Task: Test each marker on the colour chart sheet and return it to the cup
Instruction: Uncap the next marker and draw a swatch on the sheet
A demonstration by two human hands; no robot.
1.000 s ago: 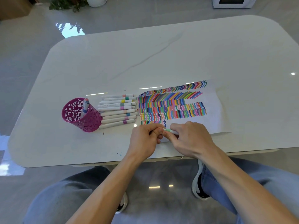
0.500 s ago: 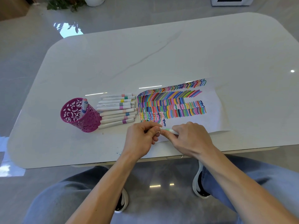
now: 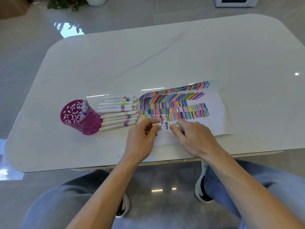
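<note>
At the near edge of the colour chart sheet (image 3: 219, 113), the right hand (image 3: 193, 138) was pinching a green-banded marker (image 3: 175, 124). It lay roughly left-to-right, its open end pointing at the left hand (image 3: 142, 139), whose fingers were curled on what looked like the white cap (image 3: 156, 125), with just a small gap between the two pieces. The pink cup (image 3: 79, 118) sat well off to the left, past the row of loose markers (image 3: 118, 113), so I'd say the left hand was the nearer one for the drop-off.
</note>
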